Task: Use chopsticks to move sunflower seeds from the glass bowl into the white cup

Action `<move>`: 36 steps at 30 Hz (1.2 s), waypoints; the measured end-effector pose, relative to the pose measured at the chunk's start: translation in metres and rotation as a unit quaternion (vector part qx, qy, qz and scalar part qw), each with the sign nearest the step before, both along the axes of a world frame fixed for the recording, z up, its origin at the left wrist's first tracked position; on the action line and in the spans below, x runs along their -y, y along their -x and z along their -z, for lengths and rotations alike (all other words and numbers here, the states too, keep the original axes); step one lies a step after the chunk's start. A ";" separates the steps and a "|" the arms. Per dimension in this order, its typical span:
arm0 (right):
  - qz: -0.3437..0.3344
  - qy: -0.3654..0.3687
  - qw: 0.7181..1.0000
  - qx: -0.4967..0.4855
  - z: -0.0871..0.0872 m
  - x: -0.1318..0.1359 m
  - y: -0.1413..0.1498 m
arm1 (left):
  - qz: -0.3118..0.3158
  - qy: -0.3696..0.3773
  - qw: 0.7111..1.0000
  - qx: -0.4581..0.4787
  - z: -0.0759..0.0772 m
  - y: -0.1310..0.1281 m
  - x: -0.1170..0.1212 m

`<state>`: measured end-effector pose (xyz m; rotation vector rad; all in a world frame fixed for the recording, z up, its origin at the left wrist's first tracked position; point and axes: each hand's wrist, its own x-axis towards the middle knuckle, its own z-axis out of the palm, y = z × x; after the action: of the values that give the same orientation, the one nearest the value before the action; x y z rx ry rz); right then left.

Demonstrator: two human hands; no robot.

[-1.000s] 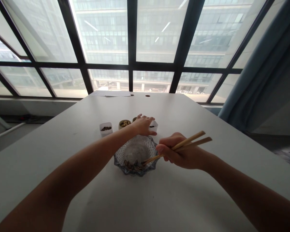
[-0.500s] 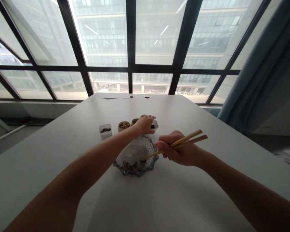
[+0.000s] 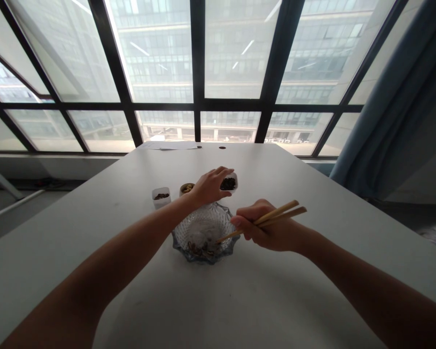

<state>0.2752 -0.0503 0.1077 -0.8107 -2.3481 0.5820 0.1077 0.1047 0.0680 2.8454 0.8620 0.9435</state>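
Two chopsticks [image 3: 281, 210] are pinched in our right hand [image 3: 263, 225], their tips down inside one glass bowl [image 3: 223, 223]. We count three small containers: one tan bowl [image 3: 182, 191], one left white cup [image 3: 162, 204] and one right white cup [image 3: 236, 185], whose rim, tilted toward us, sits between our left hand's [image 3: 210, 186] closed thumb and fingers.

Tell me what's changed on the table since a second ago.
Your left hand has taken hold of the white cup on the right and tipped it toward you, showing more of its dark contents. Your right hand still holds the chopsticks, tips in the glass bowl. The bowl and the white cup on the left stayed put.
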 end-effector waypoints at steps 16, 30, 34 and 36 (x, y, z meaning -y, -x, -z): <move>-0.008 0.029 0.997 -0.067 0.020 -0.007 0.007 | -0.009 0.055 0.998 -0.008 0.008 -0.001 0.004; -0.077 -0.079 0.994 -0.018 0.017 0.006 0.016 | -0.026 0.061 0.997 -0.041 0.001 0.001 0.015; -0.085 -0.089 0.992 0.002 0.018 0.008 0.020 | -0.023 0.074 0.997 -0.018 -0.001 0.003 0.016; -0.083 -0.088 0.993 0.001 0.018 0.007 0.019 | -0.018 0.078 0.997 -0.009 -0.002 0.004 0.016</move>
<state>0.2559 -0.0573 0.0892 -0.5399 -2.4432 0.4335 0.1036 0.0889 0.0696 2.7191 0.9478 0.8148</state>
